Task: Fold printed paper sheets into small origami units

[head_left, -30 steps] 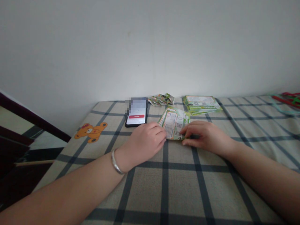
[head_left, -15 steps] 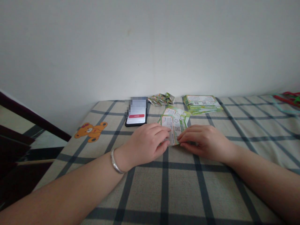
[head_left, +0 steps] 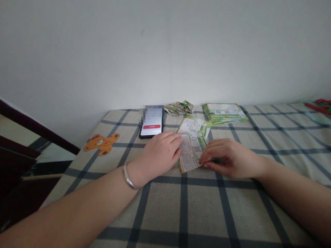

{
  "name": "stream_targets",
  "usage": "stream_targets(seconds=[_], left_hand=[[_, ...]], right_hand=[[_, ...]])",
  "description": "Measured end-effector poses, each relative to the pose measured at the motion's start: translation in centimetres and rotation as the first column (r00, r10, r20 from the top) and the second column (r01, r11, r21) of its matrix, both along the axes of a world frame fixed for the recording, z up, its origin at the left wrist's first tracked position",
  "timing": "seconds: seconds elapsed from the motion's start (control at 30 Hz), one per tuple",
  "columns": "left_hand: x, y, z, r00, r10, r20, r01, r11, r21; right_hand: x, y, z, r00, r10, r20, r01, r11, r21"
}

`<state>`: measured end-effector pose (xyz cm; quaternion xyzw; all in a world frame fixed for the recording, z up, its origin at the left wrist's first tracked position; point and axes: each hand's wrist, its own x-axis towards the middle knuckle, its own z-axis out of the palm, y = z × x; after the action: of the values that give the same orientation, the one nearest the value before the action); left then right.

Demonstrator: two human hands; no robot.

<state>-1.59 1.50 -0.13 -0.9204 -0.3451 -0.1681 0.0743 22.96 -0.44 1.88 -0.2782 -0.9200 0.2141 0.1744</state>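
Your left hand (head_left: 165, 150) and right hand (head_left: 227, 156) flank a printed sheet (head_left: 191, 156), which lies between them with its near corner poking toward you. Your left fingertips rest along its left edge, probably to stop it sliding; whether they press or grip, I cannot tell. Your right hand is curled, fingertips and thumb at the opposite edge, perhaps to steer that side; whether they pinch the paper is unclear too. A second sheet (head_left: 192, 124) shows just beyond, partly under the first, seemingly leaving the area nearest your hands to the front one.

Past your left hand lies a phone (head_left: 152, 130), its screen lit, seemingly laid to face you. Crumpled packets (head_left: 179, 108) sit beside it, and a stack of sheets (head_left: 224, 112) lies beyond your right hand.

Your left thumb is out of sight, and your fingers cover parts of the front sheet. The phone's upper screen is pixelated, the small print unreadable, and a red and green item (head_left: 322, 106) far right is cut off.
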Motion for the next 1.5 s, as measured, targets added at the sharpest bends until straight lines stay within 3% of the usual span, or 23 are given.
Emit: stream_targets(seconds=[0.13, 0.27, 0.4, 0.6, 0.7, 0.8, 1.07, 1.2, 1.5], left_hand=[[0.0, 0.0, 0.1, 0.999, -0.035, 0.012, 0.035, 0.999, -0.015], [0.1, -0.2, 0.6, 0.989, -0.142, 0.046, 0.145, 0.988, -0.059], [0.0, -0.3, 1.1, 0.982, -0.159, 0.102, 0.173, 0.975, -0.140], [-0.4, -0.4, 0.8, 0.975, -0.166, 0.149, 0.188, 0.971, -0.150], [-0.2, -0.4, 0.7, 0.981, -0.149, 0.121, 0.167, 0.973, -0.157], [0.0, -0.4, 0.6, 0.987, -0.123, 0.102, 0.137, 0.979, -0.149], [0.0, -0.4, 0.6, 0.979, -0.175, 0.104, 0.189, 0.971, -0.147], [0.1, -0.4, 0.4, 0.985, -0.154, 0.083, 0.161, 0.982, -0.098], [0.2, -0.7, 0.4, 0.987, -0.139, 0.082, 0.149, 0.978, -0.144]], right_hand=[[0.2, -0.1, -0.1, 0.999, -0.026, -0.022, 0.025, 0.997, -0.068], [0.4, -0.1, -0.1, 0.997, -0.070, -0.038, 0.063, 0.986, -0.157], [0.2, 0.0, -0.4, 0.992, -0.127, -0.025, 0.120, 0.976, -0.182], [-0.5, 0.3, -1.4, 0.947, -0.305, 0.103, 0.303, 0.952, 0.035], [-0.7, 0.7, -1.7, 0.924, -0.364, 0.118, 0.337, 0.920, 0.200], [-0.7, 1.1, -2.0, 0.916, -0.391, 0.091, 0.355, 0.894, 0.274], [-0.4, 1.8, -2.3, 0.910, -0.414, 0.022, 0.386, 0.864, 0.322], [-0.4, 1.8, -2.3, 0.901, -0.433, 0.026, 0.406, 0.864, 0.299], [-0.3, 2.0, -2.4, 0.899, -0.435, 0.040, 0.401, 0.859, 0.319]])
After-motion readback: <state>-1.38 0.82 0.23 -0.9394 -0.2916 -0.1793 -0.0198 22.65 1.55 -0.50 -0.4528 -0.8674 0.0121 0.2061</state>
